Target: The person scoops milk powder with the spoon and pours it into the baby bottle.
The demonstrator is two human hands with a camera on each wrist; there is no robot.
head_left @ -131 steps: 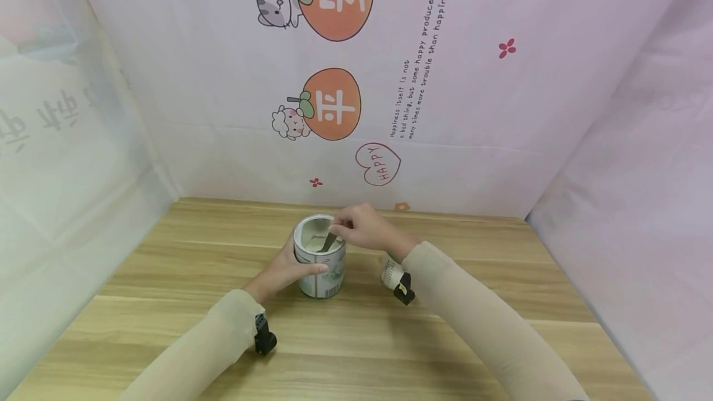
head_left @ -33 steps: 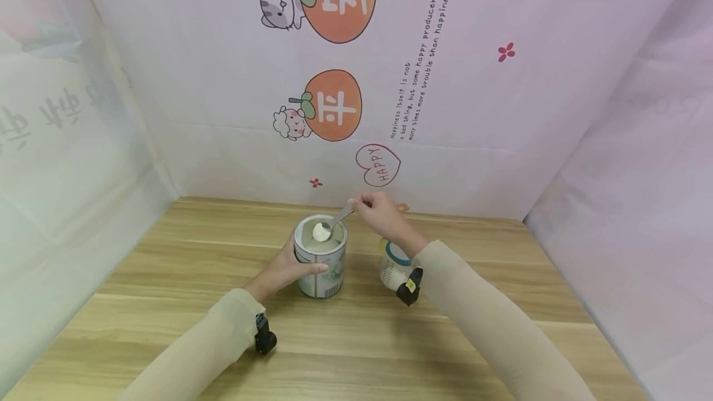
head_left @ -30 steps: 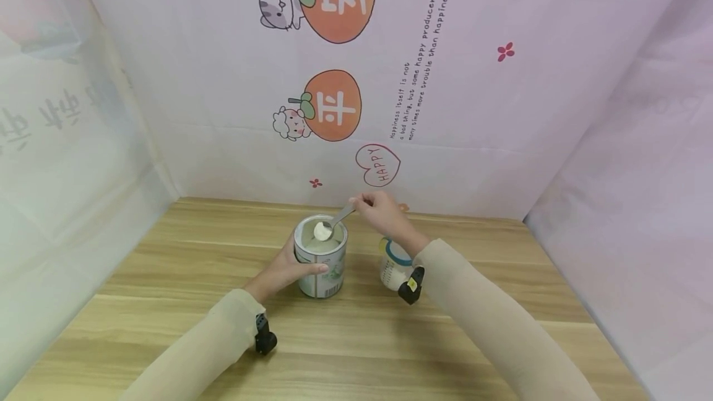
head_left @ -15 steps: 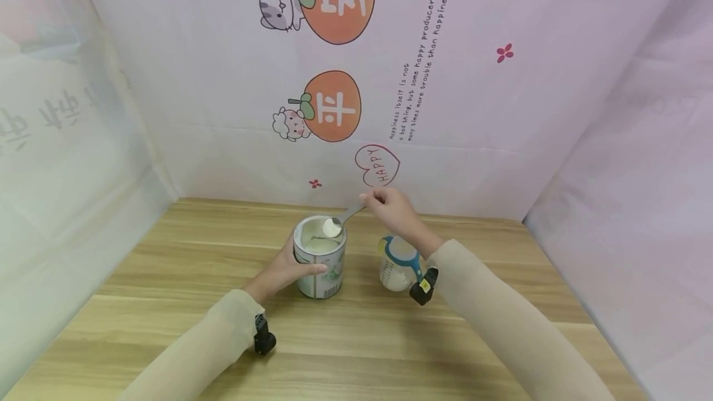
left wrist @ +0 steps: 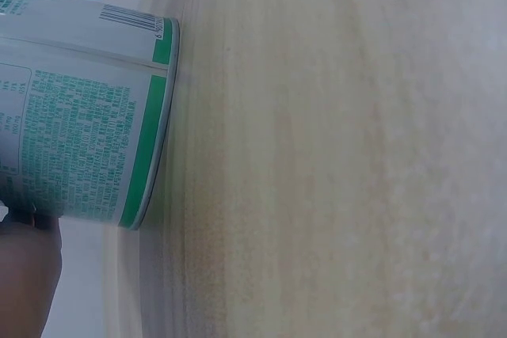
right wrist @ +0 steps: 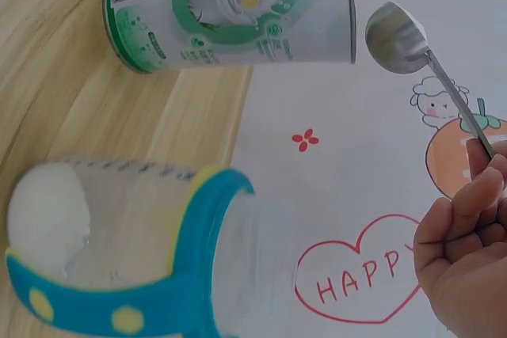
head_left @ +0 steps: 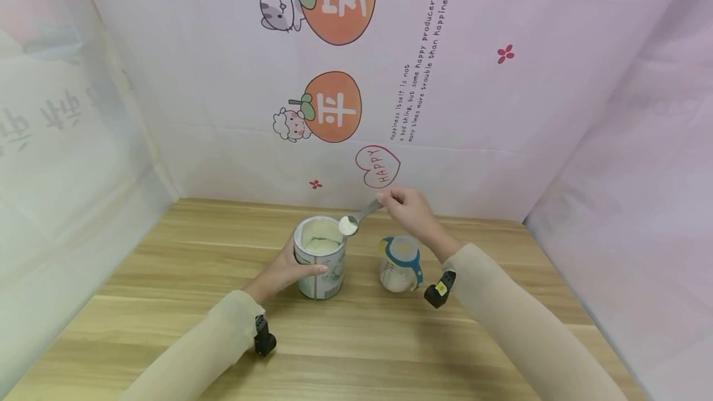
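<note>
White-and-green, open-topped cylindrical can (head_left: 330, 274) with metal rim: stood upright on the pale wood-grain surface (head_left: 356, 351), whitish powder seen inside. Left hand (head_left: 285, 269): beige-sleeved left forearm (head_left: 195, 348) slanted in from 7 o'clock; can's wall gripped, thumb laid along the near side towards 3 o'clock, other fingers mostly hidden behind the can. Right hand (head_left: 409, 208): raised, beige-sleeved right forearm (head_left: 518, 320) slanted in from 5 o'clock; wrist bent, fingers curled in, handle of a long grey metal spoon (head_left: 367, 210) pinched between thumb and fingers. Spoon tilted towards 8 o'clock; its bowl, loaded with white powder, held apart from the can's rim, at about 2 o'clock. Clear plastic bottle (head_left: 393, 280) with blue-and-yellow handled collar: stood at 3 o'clock from the can, white powder seen at its bottom.
</note>
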